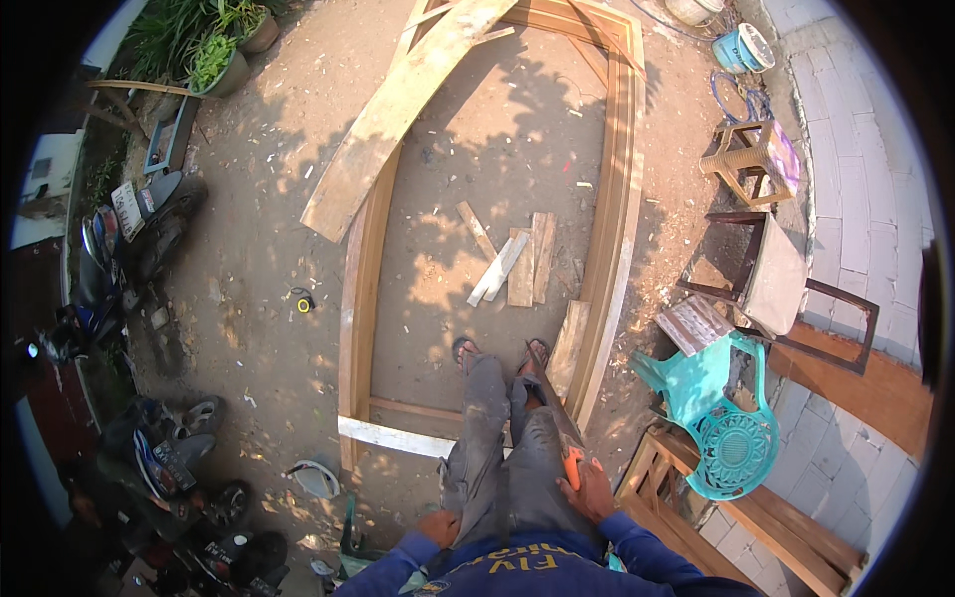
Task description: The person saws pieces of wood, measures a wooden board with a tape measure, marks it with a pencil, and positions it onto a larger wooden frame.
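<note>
My right hand [590, 495] is closed on the orange handle of a hand saw [573, 460], its blade hanging along my right leg. My left hand [439, 527] rests by my left thigh with curled fingers; whatever they may hold is hidden. I stand in sandals at the near end of a long rectangular wooden frame [619, 219] lying on the ground. A wide plank [398, 104] lies diagonally over its far left part. Several loose offcuts [518, 274] are inside the frame, and another board [568, 348] lies along its right side by my feet.
Parked scooters [139, 239] line the left, near plants [219, 70]. A tape measure [303, 300] lies left of the frame. At right are a turquoise plastic chair [731, 448], wooden furniture [776, 279], a stool [751, 154], buckets [741, 48] and a paved strip [851, 149].
</note>
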Motion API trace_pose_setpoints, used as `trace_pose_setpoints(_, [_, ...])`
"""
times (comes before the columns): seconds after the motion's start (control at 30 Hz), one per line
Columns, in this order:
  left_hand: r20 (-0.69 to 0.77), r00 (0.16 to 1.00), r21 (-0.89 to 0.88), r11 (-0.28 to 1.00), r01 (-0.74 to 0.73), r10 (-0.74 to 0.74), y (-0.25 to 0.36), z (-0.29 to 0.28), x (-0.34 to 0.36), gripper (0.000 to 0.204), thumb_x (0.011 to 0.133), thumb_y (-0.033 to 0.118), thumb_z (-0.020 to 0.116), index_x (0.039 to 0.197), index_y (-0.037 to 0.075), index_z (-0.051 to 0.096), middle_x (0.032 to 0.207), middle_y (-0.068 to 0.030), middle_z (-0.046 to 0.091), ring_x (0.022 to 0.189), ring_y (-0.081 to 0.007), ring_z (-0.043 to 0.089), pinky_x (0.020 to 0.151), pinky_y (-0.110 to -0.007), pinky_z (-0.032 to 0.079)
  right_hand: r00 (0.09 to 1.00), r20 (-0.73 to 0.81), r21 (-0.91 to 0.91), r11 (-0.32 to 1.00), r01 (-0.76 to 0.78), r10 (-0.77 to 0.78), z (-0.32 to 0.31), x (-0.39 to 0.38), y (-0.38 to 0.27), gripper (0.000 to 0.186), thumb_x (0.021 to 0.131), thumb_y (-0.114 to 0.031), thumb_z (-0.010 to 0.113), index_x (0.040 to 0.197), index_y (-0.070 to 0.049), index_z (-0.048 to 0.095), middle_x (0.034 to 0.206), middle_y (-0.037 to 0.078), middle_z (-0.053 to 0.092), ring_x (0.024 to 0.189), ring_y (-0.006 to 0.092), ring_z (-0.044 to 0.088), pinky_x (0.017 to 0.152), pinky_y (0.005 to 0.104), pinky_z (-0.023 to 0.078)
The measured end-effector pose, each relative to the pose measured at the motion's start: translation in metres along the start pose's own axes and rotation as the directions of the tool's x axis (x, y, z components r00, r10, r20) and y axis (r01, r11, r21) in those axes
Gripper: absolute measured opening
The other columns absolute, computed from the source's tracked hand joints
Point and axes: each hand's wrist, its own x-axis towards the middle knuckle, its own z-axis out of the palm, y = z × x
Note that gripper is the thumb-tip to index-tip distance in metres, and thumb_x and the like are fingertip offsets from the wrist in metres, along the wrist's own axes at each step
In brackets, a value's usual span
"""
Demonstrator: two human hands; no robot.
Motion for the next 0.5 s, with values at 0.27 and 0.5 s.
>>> trace_pose_setpoints(0.27, [-0.180, 0.981, -0.165, 0.985, 0.047, -0.077, 0.038, -0.002, 0.012, 0.024, 0.089, 0.030, 0.063, 0.087, 0.006, 0.065, 0.085, -0.0216, 0.067, 0.080, -0.0441, 0.064, 0.070, -0.051, 0.050, 1.000, 0.025, 0.094, 0.995, -0.016, 0.013, 0.019, -0.055, 0.017, 0.029, 0.079, -0.018, 0.072, 0.097, 0.000, 0.059, 0.096, 0.022, 0.065, 0.098, 0.0424, 0.060, 0.107, 0.0504, 0.040])
trace_pose_setpoints(0.5, [-0.416, 0.908, -0.070, 0.997, 0.022, -0.049, 0.039, -0.010, 0.006, 0.019, 0.089, 0.027, 0.064, 0.092, 0.009, 0.068, 0.087, -0.0204, 0.069, 0.082, -0.0435, 0.065, 0.074, -0.051, 0.051, 0.994, -0.079, 0.186, 0.981, -0.054, 0.070, -0.064, -0.112, -0.035, 0.023, 0.075, -0.006, 0.069, 0.095, -0.001, 0.059, 0.091, 0.020, 0.063, 0.093, 0.0430, 0.062, 0.097, 0.0500, 0.047])
